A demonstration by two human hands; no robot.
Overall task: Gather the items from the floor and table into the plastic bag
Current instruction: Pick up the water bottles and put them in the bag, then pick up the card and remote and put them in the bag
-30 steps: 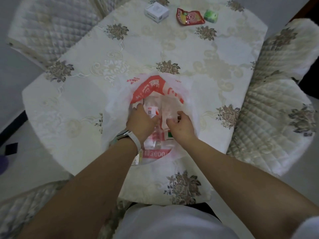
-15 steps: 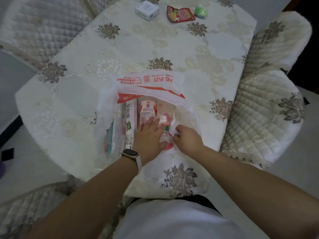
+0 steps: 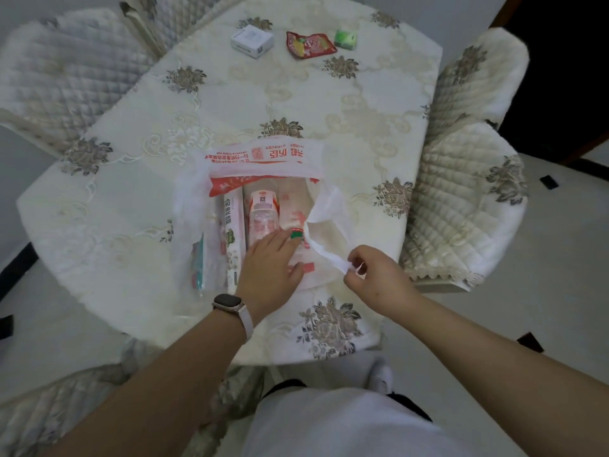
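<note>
the left hand [image 3: 268,275], with a watch [image 3: 228,303] on its wrist, lies flat and open inside the plastic bag [image 3: 263,159], fingertips touching a bottle [image 3: 262,219]. the right hand [image 3: 375,285] pinches the bag's handle [image 3: 324,252] between thumb and fingers, pulling it toward the near table [image 3: 131,199] edge. a long box [image 3: 234,232] lies left of the bottle inside the bag. at the far side sit a white box [image 3: 252,41], a red packet [image 3: 309,44] and a green packet [image 3: 346,38], well apart from the bag. padded chairs [image 3: 461,199] flank the table.
</note>
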